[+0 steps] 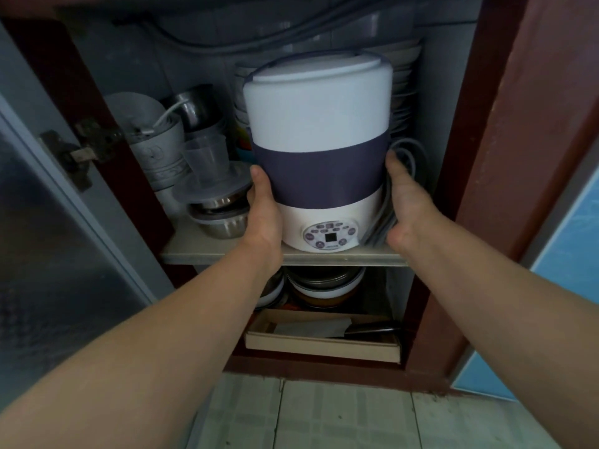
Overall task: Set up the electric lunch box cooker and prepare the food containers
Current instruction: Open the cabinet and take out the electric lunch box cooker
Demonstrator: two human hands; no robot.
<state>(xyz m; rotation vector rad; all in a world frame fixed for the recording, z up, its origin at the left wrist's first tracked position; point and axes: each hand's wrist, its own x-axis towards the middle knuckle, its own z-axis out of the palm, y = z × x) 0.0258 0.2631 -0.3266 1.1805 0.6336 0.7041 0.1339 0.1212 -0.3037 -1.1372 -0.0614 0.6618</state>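
The electric lunch box cooker (319, 150) is a tall white cylinder with a dark purple band and a round button panel low on its front. It stands on the upper cabinet shelf (227, 254), near the front edge. My left hand (264, 212) presses against its left side, thumb up on the purple band. My right hand (405, 202) is on its right side, fingers around the back and over a coiled grey power cord (381, 222). The fingertips of both hands are hidden behind the cooker.
Steel bowls (223, 218), clear plastic cups (205, 157) and a grey container crowd the shelf to the left. Stacked plates (405, 76) stand behind the cooker. Below sit more bowls (327, 283) and a shallow box holding a knife (324, 341). The open cabinet door (48, 222) hangs at left.
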